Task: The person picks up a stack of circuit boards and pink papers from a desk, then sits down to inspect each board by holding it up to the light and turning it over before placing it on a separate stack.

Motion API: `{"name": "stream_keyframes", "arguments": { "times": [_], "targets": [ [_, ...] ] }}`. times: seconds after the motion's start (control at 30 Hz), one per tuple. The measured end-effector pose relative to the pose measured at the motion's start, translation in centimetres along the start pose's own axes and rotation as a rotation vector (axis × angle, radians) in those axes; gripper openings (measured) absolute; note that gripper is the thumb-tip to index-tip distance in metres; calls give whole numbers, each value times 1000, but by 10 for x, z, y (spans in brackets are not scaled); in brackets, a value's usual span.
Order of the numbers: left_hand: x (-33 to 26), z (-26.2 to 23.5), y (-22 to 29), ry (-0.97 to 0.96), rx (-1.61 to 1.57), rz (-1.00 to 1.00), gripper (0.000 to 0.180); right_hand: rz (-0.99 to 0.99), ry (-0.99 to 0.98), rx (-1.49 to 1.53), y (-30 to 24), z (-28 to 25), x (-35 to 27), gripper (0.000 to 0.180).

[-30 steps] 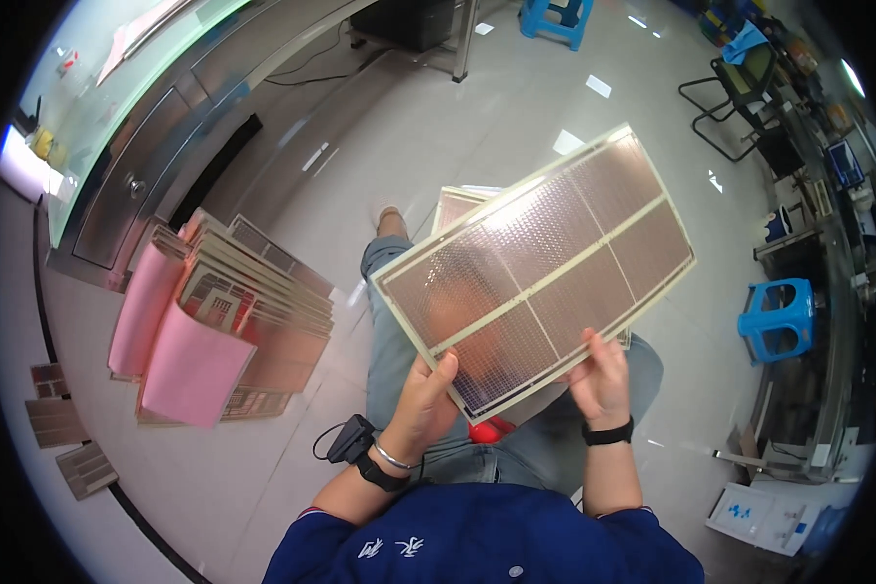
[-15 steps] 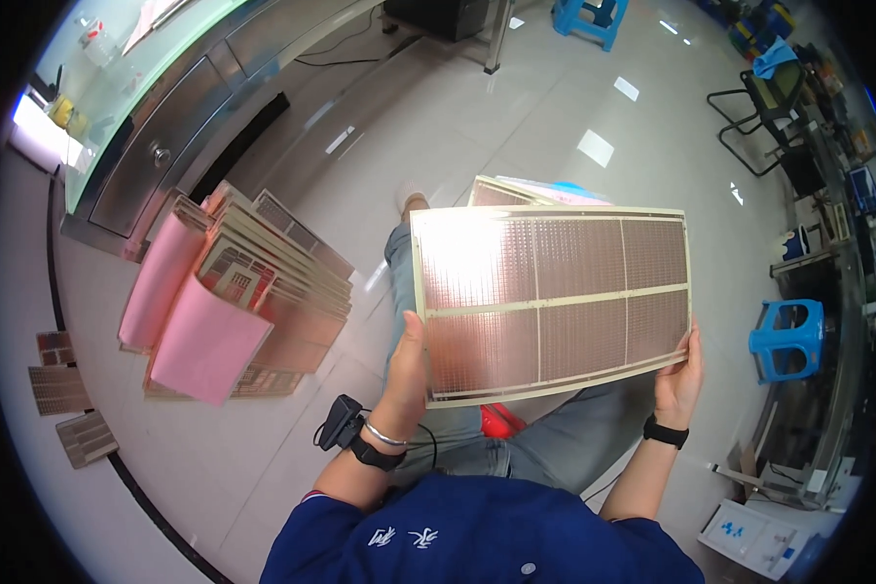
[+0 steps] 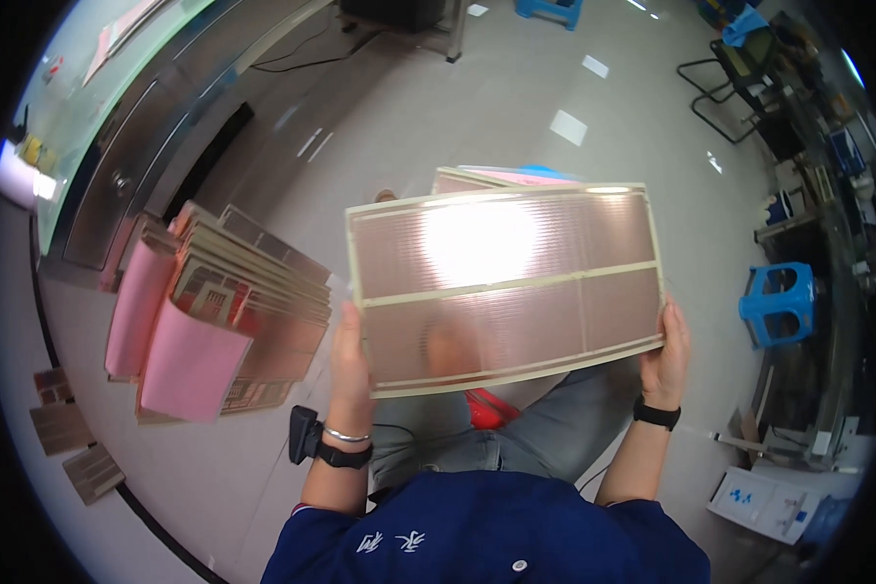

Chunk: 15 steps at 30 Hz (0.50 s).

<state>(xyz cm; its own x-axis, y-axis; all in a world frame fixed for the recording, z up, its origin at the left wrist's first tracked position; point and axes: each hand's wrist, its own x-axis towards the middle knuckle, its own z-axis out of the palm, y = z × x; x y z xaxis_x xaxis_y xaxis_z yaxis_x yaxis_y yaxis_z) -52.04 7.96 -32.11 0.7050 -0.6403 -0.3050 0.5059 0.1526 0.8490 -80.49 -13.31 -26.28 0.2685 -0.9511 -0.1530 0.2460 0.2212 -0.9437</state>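
A large copper-toned panel (image 3: 504,287), ribbed and crossed by pale strips, is held up flat in front of the chest, over the lap, clear of the floor. It is gripped at both short edges. The left hand (image 3: 348,360) is closed on the lower left edge, thumb on the near face, fingers hidden behind the sheet. The right hand (image 3: 668,352) is closed on the lower right edge, fingers curled round the rim. Both forearms are raised from the lower edge, elbows bent, wrists roughly level, so the panel is kept nearly horizontal with its long side across the view. A dark band is worn on each wrist, plus a thin bracelet on the left.

Progress is judged as mid-handling: one panel is lifted and in hand, not set down anywhere. A second panel (image 3: 477,180) is seen just behind the top edge, partly hidden. A stack of similar panels (image 3: 263,292) with pink sheets (image 3: 187,365) is lying on the floor to the left, well apart from the hands, and looks untouched. A blue stool (image 3: 777,302) is standing to the right.
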Motion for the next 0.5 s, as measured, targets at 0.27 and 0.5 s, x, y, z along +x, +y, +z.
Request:
{"name": "stream_keyframes", "arguments": {
  "times": [0.27,0.5],
  "targets": [
    [8,-9,4,-5,-34,62,47,-51,-77,-10,-2,6,-7,30],
    [12,-11,0,0,-90,119,42,-57,-108,22,-5,7,-8,30]
  ]
}}
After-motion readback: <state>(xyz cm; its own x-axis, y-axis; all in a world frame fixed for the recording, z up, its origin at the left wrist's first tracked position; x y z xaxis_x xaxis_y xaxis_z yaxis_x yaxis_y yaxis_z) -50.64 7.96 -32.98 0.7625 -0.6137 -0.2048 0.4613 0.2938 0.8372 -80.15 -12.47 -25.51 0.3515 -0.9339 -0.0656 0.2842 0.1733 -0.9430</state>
